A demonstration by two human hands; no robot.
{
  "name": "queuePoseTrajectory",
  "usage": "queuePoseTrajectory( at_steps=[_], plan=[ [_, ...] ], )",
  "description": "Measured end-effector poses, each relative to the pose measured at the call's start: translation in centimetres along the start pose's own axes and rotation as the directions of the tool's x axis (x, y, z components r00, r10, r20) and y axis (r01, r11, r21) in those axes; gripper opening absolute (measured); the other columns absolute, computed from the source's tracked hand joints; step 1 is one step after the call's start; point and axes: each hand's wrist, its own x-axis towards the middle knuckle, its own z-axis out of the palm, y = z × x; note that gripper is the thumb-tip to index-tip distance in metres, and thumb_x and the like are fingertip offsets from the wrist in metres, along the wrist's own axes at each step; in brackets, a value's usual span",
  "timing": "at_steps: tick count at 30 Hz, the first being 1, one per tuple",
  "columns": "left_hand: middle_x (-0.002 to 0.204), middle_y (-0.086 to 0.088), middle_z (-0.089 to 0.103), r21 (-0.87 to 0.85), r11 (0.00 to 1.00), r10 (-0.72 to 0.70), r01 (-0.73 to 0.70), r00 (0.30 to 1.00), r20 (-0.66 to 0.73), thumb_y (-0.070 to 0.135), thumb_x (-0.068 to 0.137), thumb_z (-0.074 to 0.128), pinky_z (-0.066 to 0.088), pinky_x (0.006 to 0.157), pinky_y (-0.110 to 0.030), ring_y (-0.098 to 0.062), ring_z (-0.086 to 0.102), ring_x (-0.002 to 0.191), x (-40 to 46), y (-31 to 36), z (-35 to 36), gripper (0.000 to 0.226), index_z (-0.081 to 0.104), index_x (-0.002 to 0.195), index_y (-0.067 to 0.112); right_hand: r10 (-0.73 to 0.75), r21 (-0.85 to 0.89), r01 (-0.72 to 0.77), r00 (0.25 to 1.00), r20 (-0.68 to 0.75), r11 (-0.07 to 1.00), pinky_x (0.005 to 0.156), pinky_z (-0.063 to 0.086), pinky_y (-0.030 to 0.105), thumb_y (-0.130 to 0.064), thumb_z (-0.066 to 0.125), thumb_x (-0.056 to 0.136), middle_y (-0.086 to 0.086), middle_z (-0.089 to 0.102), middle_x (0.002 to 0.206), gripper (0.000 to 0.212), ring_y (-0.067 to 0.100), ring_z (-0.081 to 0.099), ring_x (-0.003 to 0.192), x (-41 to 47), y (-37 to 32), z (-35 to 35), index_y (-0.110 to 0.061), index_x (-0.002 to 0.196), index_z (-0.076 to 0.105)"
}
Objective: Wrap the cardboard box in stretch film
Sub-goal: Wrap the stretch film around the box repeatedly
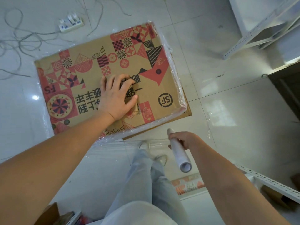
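Cardboard box lies flat on the glossy tiled floor, printed side up with red and black geometric patterns, and clear film already clings in wrinkles along its right and near edges. Left hand rests on the middle of the box top, fingers curled around the rim of a cut-out handle hole. Right hand, just off the near right corner of the box, grips the stretch film roll around its pale core, with a taut sheet running from the roll to the near edge of the box.

Corrugated board is stiff and probably light, so it should turn easily by that hole or by its corners. Film is thin, slippery and clingy, and likely tears if pulled over a sharp corner. Beyond the far left corner of the box lie a power strip and loose cables.
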Motion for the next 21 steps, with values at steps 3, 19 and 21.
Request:
queuePoseTrajectory(
  at_steps=[3, 19, 21],
  plan=[
    [0.126, -0.011, 0.048, -0.013, 1.0, 0.006, -0.006, 1.0, -0.004, 0.049, 0.086, 0.037, 0.019, 0.107, -0.061, -0.028, 0.032, 0.121, 0.1, -0.1, 0.0, 0.052, 0.053, 0.121, 0.013, -0.094, 0.15, 0.106, 0.992, -0.085, 0.983, 0.086, 0.054, 0.037, -0.026, 0.053, 0.091, 0.01, 0.058, 0.083, 0.019, 0.025, 0.06, 0.081, 0.3, -0.6, -0.7, -0.008, 0.097, 0.052],
    [0.126, -0.011, 0.049, -0.004, 1.0, -0.01, 0.01, 1.0, -0.009, 0.048, 0.085, 0.039, 0.015, 0.111, -0.06, -0.029, 0.034, 0.123, -0.3, 0.3, 0.3, 0.05, 0.054, 0.119, 0.014, -0.031, 0.043, 0.032, 0.999, -0.023, 0.999, 0.059, 0.045, 0.032, -0.03, 0.049, 0.091, 0.018, 0.06, 0.085, 0.029, 0.027, 0.059, 0.07, -1.4, -3.1, -4.4, -0.002, 0.099, 0.05],
    [0.127, -0.011, 0.048, 0.002, 1.0, -0.021, 0.021, 1.0, -0.004, 0.047, 0.085, 0.039, 0.014, 0.112, -0.058, -0.03, 0.034, 0.123, -0.3, 0.4, 0.3, 0.05, 0.052, 0.12, 0.015, -0.033, 0.073, 0.032, 0.999, 0.017, 0.997, 0.058, 0.045, 0.03, -0.032, 0.055, 0.087, 0.014, 0.058, 0.074, 0.027, 0.025, 0.057, 0.062, -1.6, -2.9, -4.9, -0.006, 0.09, 0.049]
  ],
)
